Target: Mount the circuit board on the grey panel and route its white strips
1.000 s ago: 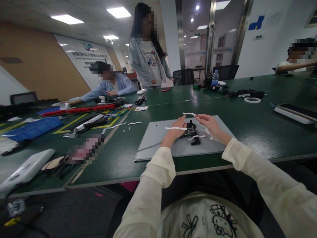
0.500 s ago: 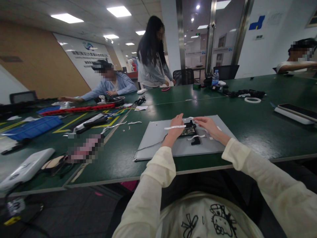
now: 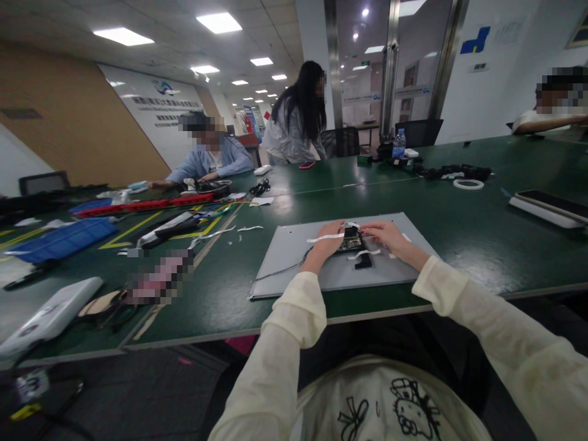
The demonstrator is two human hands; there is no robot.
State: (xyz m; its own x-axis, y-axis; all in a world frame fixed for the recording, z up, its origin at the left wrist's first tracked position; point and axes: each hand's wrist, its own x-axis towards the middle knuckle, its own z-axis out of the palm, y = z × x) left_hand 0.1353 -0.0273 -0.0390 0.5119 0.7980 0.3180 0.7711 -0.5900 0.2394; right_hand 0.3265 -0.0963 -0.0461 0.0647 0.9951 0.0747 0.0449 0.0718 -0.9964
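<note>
On a grey flat panel lies a small circuit board with black parts around it. My left hand closes around the board's left side, its thumb hidden. A white tape strip runs across the back of that hand. From the right, my right hand pinches the end of another white strip at the board's far edge. Nearer to me are a third strip and a black bracket-shaped piece. A grey cable runs left from the board.
Left on the green table are a blue tray, a red strip, a white device and loose tape scraps. A tape roll, a water bottle and a phone are to the right. Other people are around the table.
The fingers of my left hand have drawn in toward the board's far edge, and my right fingertips have lowered slightly. A standing person across the table has bent lower.
</note>
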